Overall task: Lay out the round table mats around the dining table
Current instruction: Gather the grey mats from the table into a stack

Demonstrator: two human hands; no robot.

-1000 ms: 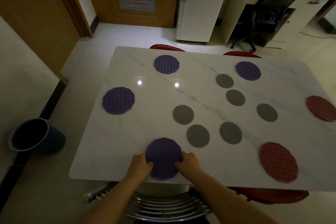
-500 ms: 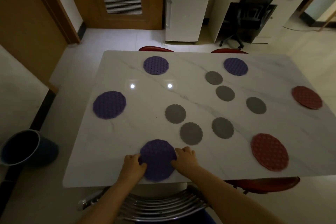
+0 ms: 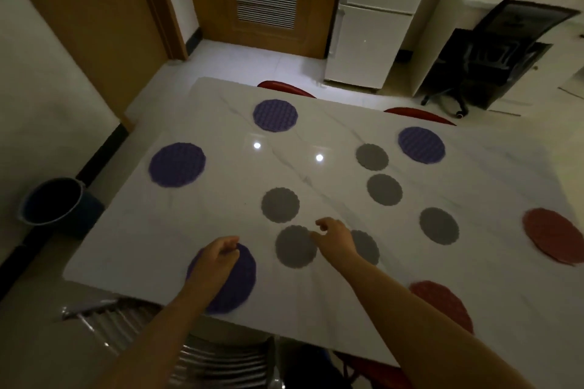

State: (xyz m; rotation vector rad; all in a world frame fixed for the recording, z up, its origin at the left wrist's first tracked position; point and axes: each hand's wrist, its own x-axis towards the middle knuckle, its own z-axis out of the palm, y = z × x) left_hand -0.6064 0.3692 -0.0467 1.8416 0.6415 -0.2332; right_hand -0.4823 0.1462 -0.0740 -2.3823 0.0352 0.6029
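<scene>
The worktop (image 3: 221, 199) is shiny and smooth, so a mat can be slid too far by one small push. The near purple mat (image 3: 240, 281) is laid right at the close edge. It could be knocked off onto the metal chair (image 3: 202, 357) if it is bumped as the left hand (image 3: 219, 257) is pulled back. The near red mat (image 3: 442, 300) is partly hidden under the right arm (image 3: 410, 303) and could be dragged by it. The small grey mats (image 3: 280, 205) are bunched in the middle, away from the seats. They look thin, so two could be picked up together. The room is dim, so an edge could be missed.

The worktop is made of white stone with thin grey lines. The purple mats (image 3: 177, 164) and red mats (image 3: 551, 235) are big, round and flat, and a bumpy pattern is seen on them. The grey mats are smaller, with wavy rims.

The left hand is held over the near purple mat with its fingers loosely curled, and nothing is pinched. Whether the mat is touched cannot be told. The right hand (image 3: 335, 237) is held over the grey mats with its fingers loosely bent and a little apart, and nothing is held.
</scene>
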